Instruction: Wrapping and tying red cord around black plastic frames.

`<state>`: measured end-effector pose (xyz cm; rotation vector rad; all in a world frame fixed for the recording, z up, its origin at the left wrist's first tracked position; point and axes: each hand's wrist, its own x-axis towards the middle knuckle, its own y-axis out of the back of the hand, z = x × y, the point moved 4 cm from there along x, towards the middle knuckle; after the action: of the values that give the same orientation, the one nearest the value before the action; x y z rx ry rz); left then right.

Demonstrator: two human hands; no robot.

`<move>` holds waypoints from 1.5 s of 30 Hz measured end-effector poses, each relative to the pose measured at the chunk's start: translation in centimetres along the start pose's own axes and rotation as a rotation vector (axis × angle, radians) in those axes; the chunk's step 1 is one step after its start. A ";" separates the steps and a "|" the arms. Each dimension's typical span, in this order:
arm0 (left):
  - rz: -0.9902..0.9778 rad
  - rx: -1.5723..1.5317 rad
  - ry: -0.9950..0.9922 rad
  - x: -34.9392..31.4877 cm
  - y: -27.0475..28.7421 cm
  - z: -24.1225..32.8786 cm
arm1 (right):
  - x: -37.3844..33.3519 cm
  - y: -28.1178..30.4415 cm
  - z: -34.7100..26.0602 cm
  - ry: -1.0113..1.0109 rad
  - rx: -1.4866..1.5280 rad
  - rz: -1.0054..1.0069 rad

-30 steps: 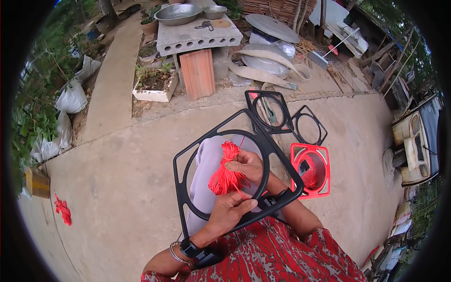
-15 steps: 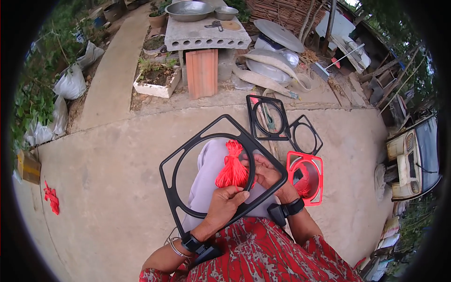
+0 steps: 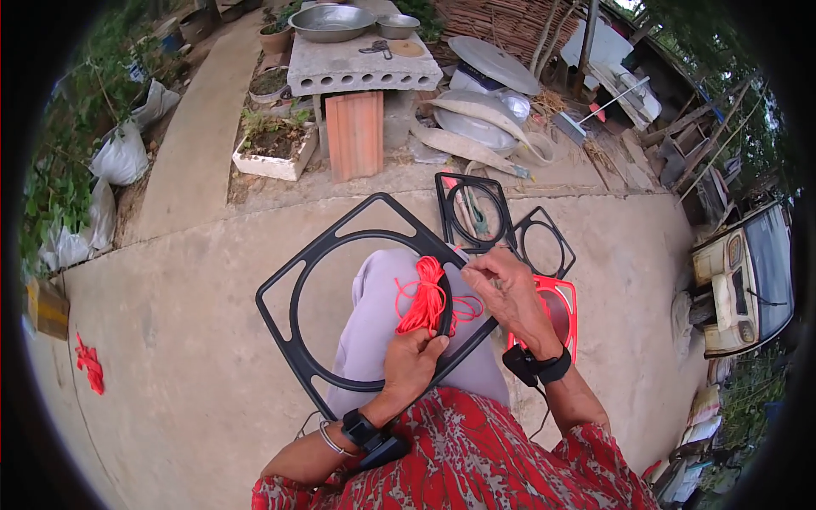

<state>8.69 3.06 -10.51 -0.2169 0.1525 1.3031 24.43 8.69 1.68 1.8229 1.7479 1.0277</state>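
A black square frame with a round ring inside (image 3: 296,319) lies tilted over my lap. My left hand (image 3: 412,361) is closed on the lower right part of its ring, thumb on top. A bundle of red cord (image 3: 423,297) hangs against the ring just above that hand, with loose loops on both sides. My right hand (image 3: 510,293) is raised at the frame's right side, thumb and fingers pinched together; a thin red strand shows by the fingertips. Part of the frame's right side is hidden behind this hand.
Two more black frames, a larger one (image 3: 444,204) and a smaller one (image 3: 568,242), lie on the concrete ahead. A red container (image 3: 571,316) stands behind my right forearm. Red scraps (image 3: 88,364) lie far left. A block table (image 3: 340,64) holds metal basins; a vehicle (image 3: 739,289) stands right.
My right hand has come out from behind the ring and moved up and right. Loops of the red cord have loosened. The black frame has shifted slightly left and up.
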 end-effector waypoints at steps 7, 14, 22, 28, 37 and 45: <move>0.030 0.110 -0.016 0.3 0.0 -0.6 | 2.2 -5.0 -0.8 0.145 -0.528 -0.103; 0.019 0.079 -0.024 0.2 0.7 -1.6 | 2.8 -6.1 -0.3 -0.079 -0.284 -0.205; 0.004 0.116 -0.053 -0.3 1.0 -0.9 | 1.4 -8.2 0.5 -0.213 0.066 -0.296; -0.001 0.170 -0.040 -0.4 1.0 -0.1 | 0.7 -8.7 1.4 -0.225 0.159 -0.269; -0.012 -0.029 0.041 -0.6 1.4 0.4 | 2.0 -1.2 -7.7 0.008 0.589 -0.301; -0.063 -0.296 0.189 -0.4 1.8 1.1 | -4.3 5.8 -10.5 -0.111 1.533 -0.324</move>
<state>6.79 3.41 -9.50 -0.5932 0.1115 1.2384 20.79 1.73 11.73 1.9552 2.8800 -0.8634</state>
